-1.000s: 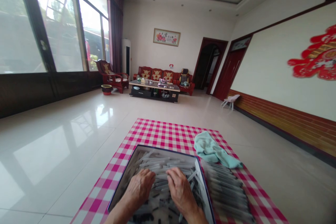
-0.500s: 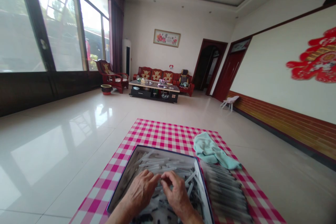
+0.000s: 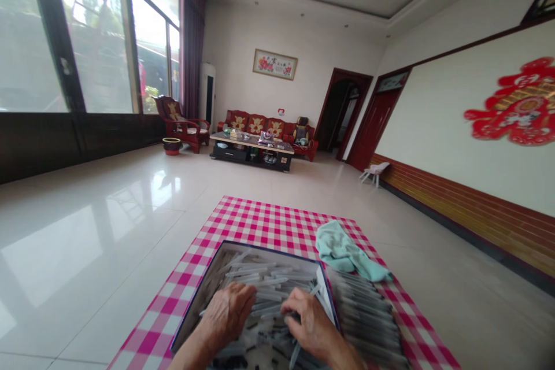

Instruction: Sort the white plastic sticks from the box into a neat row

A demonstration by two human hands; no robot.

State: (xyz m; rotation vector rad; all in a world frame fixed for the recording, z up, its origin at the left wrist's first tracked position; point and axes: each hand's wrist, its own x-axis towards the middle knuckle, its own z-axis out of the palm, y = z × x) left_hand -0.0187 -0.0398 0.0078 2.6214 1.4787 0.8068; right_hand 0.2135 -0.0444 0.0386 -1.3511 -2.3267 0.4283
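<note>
A shallow dark-rimmed box (image 3: 271,250) holds many translucent white pen barrels (image 3: 260,283) and small black pen caps (image 3: 255,338). Over its left half is my left hand (image 3: 229,309), fingers curled together; whatever they hold is hidden beneath. My right hand (image 3: 310,321) hovers over the right side of the box, thumb and fingers closed around a small black pen cap (image 3: 295,317). The two hands are apart. To the right of the box, a blurred row of clear pens with dark ends (image 3: 368,318) lies side by side.
A pink-and-white checked cloth (image 3: 255,214) covers the table. Behind the row of pens lies a crumpled mint-green cloth (image 3: 347,251). Farther off across the tiled floor are a low coffee table (image 3: 251,147), a red wooden sofa (image 3: 255,121) and a small stool (image 3: 375,173).
My hands, close together over the middle of the box before, have separated. The right one has moved right, while the left has shifted slightly left and down.
</note>
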